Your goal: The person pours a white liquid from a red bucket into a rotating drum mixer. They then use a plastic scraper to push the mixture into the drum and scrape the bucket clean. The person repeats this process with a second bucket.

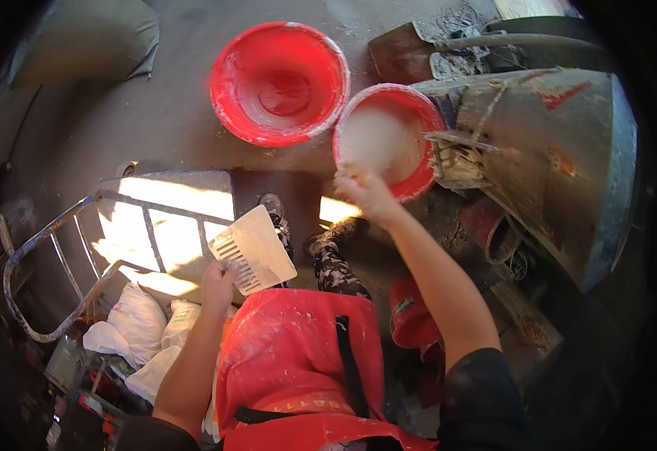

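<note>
My left hand (pixel 219 286) grips the edge of a flat off-white plastic piece (pixel 269 245) that has a row of slots along one side. It is held above the floor, in front of my red apron (pixel 306 344). My right hand (pixel 369 197) is over the near rim of a red plastic bucket (pixel 438 118). Its fingers are blurred, so whether they hold anything cannot be made out. Inside that bucket lies a whitish material (pixel 376 138), also blurred. Beyond it to the left stands a wider red tub (pixel 222 96) with wet-looking residue at the bottom.
A large metal hopper or trough (pixel 531 146) reaches close to the bucket from the right. Behind lies a shovel (pixel 404 53) with a long handle. On the left are a rusty-framed platform cart (pixel 52 237) and white sacks (pixel 139 318). Another red bucket (pixel 410 321) sits near my right arm.
</note>
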The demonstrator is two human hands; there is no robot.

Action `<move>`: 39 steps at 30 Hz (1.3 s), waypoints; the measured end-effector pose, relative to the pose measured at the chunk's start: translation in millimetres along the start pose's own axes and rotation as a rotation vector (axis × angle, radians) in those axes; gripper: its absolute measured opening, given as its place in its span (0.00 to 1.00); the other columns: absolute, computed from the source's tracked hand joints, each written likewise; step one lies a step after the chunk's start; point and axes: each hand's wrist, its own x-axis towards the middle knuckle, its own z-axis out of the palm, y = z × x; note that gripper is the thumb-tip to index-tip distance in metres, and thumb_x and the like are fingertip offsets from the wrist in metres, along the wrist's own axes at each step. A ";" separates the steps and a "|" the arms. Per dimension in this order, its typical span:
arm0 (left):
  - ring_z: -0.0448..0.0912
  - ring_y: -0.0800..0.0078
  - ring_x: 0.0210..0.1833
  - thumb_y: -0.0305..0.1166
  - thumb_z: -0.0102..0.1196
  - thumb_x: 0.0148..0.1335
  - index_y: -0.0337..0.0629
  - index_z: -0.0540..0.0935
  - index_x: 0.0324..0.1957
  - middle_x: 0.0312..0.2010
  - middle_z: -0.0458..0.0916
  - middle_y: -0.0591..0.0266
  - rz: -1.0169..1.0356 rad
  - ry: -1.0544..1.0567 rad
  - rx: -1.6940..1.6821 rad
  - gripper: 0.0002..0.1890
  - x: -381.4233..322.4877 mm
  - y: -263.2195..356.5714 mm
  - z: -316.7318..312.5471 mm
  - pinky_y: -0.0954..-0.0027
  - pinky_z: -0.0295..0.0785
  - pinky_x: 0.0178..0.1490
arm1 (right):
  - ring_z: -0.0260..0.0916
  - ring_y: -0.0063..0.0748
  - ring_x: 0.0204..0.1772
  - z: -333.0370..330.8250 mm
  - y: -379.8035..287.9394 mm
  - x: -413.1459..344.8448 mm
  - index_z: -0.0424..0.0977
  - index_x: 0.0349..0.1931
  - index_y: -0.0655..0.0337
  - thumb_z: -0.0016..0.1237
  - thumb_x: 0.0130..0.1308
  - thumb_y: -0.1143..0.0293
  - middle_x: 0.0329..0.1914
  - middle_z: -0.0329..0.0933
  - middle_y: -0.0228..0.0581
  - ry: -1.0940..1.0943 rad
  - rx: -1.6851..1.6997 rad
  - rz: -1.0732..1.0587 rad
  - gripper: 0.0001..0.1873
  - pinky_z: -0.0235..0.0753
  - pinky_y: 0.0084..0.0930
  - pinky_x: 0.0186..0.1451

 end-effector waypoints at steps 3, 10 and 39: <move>0.75 0.78 0.34 0.28 0.54 0.66 0.34 0.75 0.42 0.34 0.78 0.62 -0.027 0.079 -0.172 0.08 4.6 -24.5 -11.8 0.74 0.73 0.38 | 0.74 0.29 0.41 74.2 50.0 59.5 0.65 0.59 0.67 0.55 0.62 0.55 0.41 0.74 0.37 -0.027 0.157 0.300 0.31 0.74 0.26 0.39; 0.75 0.77 0.33 0.26 0.50 0.67 0.34 0.74 0.42 0.35 0.78 0.61 -0.078 0.134 -0.399 0.06 30.3 -82.4 -48.7 0.74 0.73 0.37 | 0.74 0.39 0.52 164.7 65.0 173.8 0.57 0.61 0.62 0.48 0.67 0.52 0.59 0.67 0.44 0.111 0.772 0.562 0.30 0.75 0.29 0.42; 0.74 0.68 0.51 0.27 0.43 0.71 0.41 0.68 0.55 0.49 0.75 0.61 0.436 -0.081 -0.720 0.12 22.4 84.8 -77.0 0.58 0.70 0.58 | 0.76 0.33 0.24 155.7 131.7 -12.3 0.67 0.46 0.58 0.44 0.61 0.74 0.32 0.77 0.40 0.437 0.959 0.497 0.13 0.82 0.30 0.30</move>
